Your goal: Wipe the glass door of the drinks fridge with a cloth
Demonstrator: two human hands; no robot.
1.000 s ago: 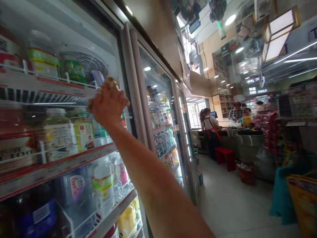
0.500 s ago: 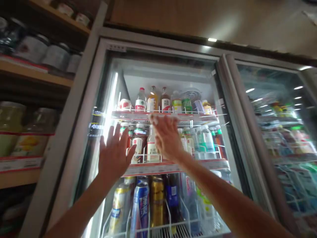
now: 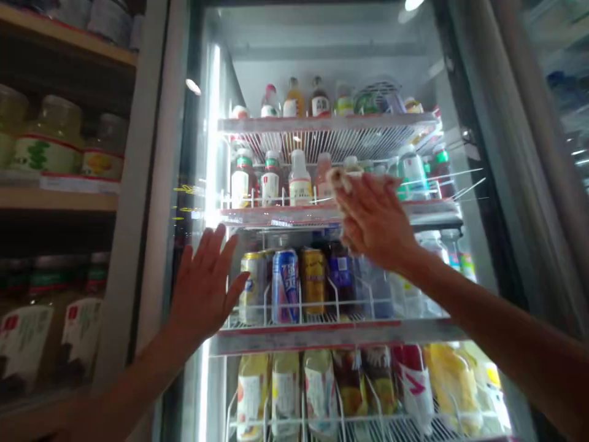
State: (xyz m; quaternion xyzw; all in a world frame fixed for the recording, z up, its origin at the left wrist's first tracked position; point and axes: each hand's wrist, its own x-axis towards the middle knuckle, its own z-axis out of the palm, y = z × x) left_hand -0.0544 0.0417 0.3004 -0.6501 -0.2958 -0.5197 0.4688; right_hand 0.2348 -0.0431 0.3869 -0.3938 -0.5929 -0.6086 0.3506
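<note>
A large glass door [image 3: 304, 43] of a lit drinks fridge fills the middle of the view. My right hand [image 3: 380, 224] presses a crumpled beige cloth [image 3: 339, 180] against the glass, about level with the second shelf; part of the cloth is hidden under my palm. On the left side of the glass, my left hand [image 3: 205, 282] is spread with its fingers apart and holds nothing. It appears to rest on the pane. Through the glass, a blue can [image 3: 285, 285] and a gold can [image 3: 314, 282] show between my hands.
Behind the glass, shelves hold several bottles, among them a white-capped bottle [image 3: 300, 181]. Wooden shelving [image 3: 59, 198] with jars [image 3: 48, 138] stands to the left, beyond the metal frame [image 3: 138, 184]. Another fridge door frame [image 3: 510, 123] lies to the right.
The view has tipped down, bringing the lowest bottle shelf into sight. My right hand has moved right and down the glass with the cloth. My left hand stays spread, now lower on the pane.
</note>
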